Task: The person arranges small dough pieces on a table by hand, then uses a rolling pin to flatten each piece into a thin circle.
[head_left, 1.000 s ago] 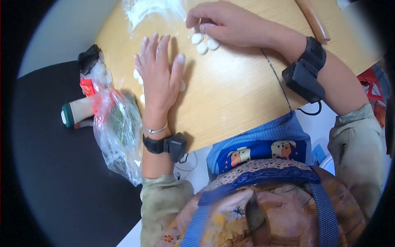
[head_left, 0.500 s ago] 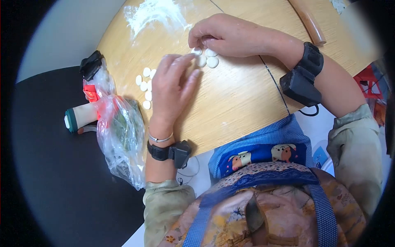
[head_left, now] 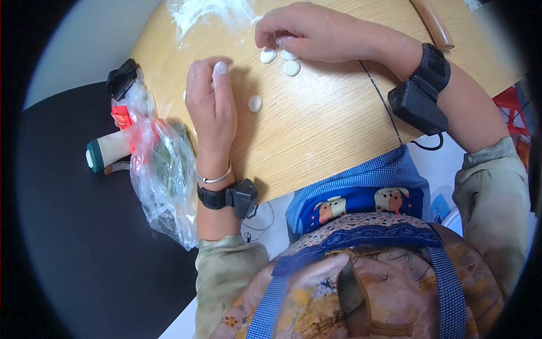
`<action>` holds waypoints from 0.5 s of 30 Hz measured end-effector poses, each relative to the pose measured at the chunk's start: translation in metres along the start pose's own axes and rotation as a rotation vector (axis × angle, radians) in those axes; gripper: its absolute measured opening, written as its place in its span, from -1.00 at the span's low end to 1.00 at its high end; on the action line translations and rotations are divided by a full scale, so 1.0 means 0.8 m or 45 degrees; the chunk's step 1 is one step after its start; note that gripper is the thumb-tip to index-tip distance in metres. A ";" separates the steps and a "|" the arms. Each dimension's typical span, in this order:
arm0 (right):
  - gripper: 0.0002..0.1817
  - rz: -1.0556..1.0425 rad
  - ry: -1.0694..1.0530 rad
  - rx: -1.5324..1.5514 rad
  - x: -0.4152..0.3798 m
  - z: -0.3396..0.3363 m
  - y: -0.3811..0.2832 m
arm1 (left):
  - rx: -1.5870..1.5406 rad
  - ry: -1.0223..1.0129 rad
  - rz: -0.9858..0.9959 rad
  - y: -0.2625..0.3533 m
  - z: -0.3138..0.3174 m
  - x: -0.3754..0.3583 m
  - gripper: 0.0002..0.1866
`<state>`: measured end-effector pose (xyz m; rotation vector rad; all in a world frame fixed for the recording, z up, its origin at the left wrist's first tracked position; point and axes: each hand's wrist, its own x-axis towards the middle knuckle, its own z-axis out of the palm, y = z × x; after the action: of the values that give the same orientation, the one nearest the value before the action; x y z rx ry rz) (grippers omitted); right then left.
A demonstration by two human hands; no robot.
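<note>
Bent over the left side of the wooden table, my left hand (head_left: 212, 107) has its fingers curled in and a whitened thumb tip. Whether anything is inside them is hidden. To its right, a small flat dough disc (head_left: 255, 103) lies alone on the wood. My right hand (head_left: 305, 35) rests higher up, fingers and thumb drawn together above a few dough pieces. One dough piece (head_left: 268, 55) shows below its fingertips, another (head_left: 289, 55) is partly covered by the hand, and a third (head_left: 292, 68) lies just below that. What the right fingers grip is hidden.
White flour (head_left: 212, 17) is spread at the table's far side. A wooden rolling pin (head_left: 432, 25) lies at upper right. Against the left edge hangs a clear plastic bag (head_left: 164, 181), with a green-and-white cylinder (head_left: 110, 150) beside it. A black device is strapped to each wrist.
My left hand has moved left, away from the dough pieces by my right hand, and its fingers have curled. One disc now lies apart. The left-hand dough group is mostly covered.
</note>
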<state>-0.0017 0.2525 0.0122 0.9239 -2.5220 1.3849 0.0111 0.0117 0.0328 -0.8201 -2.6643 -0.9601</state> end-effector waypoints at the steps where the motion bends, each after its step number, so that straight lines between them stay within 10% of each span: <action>1: -0.75 0.049 -0.087 0.032 0.006 -0.004 0.001 | 0.088 0.125 0.131 -0.001 0.005 0.004 -0.83; 11: -0.76 0.090 -0.198 0.003 0.014 -0.006 -0.001 | 0.862 -0.035 0.160 -0.001 0.035 -0.005 -0.52; 15: -0.77 0.070 -0.147 0.091 0.006 -0.014 -0.007 | 0.605 0.023 0.154 -0.014 0.022 0.001 -0.52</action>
<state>-0.0045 0.2574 0.0242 0.9805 -2.6159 1.4881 0.0039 0.0165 0.0135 -0.8362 -2.6224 -0.2802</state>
